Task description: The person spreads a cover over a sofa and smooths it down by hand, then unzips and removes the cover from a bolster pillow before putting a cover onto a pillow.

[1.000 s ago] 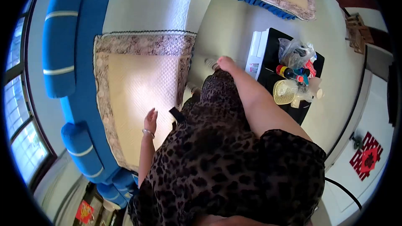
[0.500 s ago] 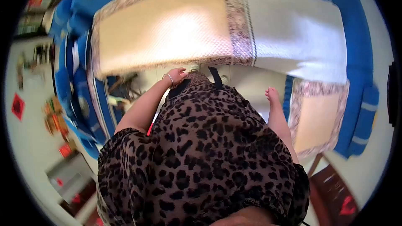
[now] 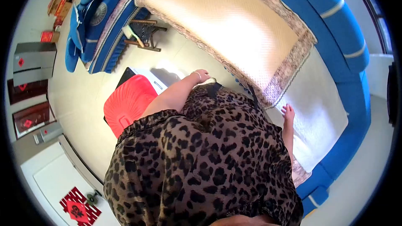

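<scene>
My left hand (image 3: 202,75), with a bracelet at the wrist, hangs in front of the leopard-print dress (image 3: 201,155), over the pale floor. Its fingers are curled together, and I cannot make out anything in them. My right hand (image 3: 288,111) is at the right side of the dress, beside the white cover (image 3: 314,109) on the blue sofa. Its fingers are apart and it holds nothing. A red pleated stool or cover (image 3: 130,100) is left of my left forearm, next to a black and white table (image 3: 155,81).
A beige mat with a patterned border (image 3: 234,29) lies on the sofa (image 3: 356,96) ahead. A small wooden stool (image 3: 146,35) with a brush on it stands on the floor (image 3: 83,121). At the lower left is a white door (image 3: 50,171).
The whole view has swung round to the sofa and then the red item and door at left. Both hands have shifted with the body, and neither has visibly taken hold of anything.
</scene>
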A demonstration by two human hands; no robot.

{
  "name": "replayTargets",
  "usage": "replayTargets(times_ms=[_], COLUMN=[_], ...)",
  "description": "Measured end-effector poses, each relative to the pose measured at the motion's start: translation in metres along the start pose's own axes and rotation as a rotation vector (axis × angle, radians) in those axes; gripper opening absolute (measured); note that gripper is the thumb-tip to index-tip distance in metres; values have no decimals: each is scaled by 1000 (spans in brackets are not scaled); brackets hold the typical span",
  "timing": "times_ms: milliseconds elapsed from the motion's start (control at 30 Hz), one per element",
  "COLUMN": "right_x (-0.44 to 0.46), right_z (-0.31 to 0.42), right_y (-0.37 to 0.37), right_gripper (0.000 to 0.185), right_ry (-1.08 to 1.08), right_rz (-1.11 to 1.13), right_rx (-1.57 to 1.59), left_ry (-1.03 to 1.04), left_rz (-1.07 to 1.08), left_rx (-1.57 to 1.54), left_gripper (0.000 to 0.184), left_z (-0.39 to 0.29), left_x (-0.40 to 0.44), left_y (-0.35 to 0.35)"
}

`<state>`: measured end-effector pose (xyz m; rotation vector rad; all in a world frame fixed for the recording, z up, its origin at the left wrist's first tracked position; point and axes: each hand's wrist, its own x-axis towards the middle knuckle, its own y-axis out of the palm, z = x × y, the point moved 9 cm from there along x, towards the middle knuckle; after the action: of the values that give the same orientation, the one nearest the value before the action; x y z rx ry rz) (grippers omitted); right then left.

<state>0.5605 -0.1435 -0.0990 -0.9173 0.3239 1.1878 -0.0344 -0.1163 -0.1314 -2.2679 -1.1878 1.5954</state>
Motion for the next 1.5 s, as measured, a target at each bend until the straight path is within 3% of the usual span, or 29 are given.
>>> replayTargets(times_ms=[167, 267, 333, 400, 433, 667, 1000, 1233, 1333, 1467, 1500], right_x=[-15, -10, -10, -17, -41, 0, 134, 226, 245, 268, 279], right_z=[-68, -124, -122, -119, -80, -94, -52, -74, -93, -118, -127], right_y=[19, 6, 3, -4, -3, -2, 2, 12, 22, 21, 17], right_gripper=[38, 35, 32, 31, 35, 38, 37, 53, 63, 59, 47], right_ry=[158, 227, 171, 204, 217, 237, 56, 242, 341, 372, 325], right_rz=[161, 113, 312, 105, -25, 17, 268, 209, 154, -85, -167], right_rx=[-188, -154, -64, -9, -55, -101, -683, -869, -707, -584, -585], left_ry=[-62, -70, -158, -82, -98, -214, -480, -560, -587, -569, -617], left_rz=[-58, -114, -159, -96, -103, -146, -118, -106, -222, -229, -230], left_rx=[-276, -353, -593, -654, -682, -760, -1125, -1408, -1623, -1727, -1742], left_gripper=[50, 44, 39, 39, 41, 47, 43, 45, 51, 53, 44], left_z=[14, 40, 66, 87, 87, 87, 14, -19, -23, -17, -12], left_x=[10, 18, 27, 44, 47, 79, 131, 205, 231, 251, 251], left_y=[-25, -33, -26, -20, -19, -5, 93, 165, 171, 189, 194])
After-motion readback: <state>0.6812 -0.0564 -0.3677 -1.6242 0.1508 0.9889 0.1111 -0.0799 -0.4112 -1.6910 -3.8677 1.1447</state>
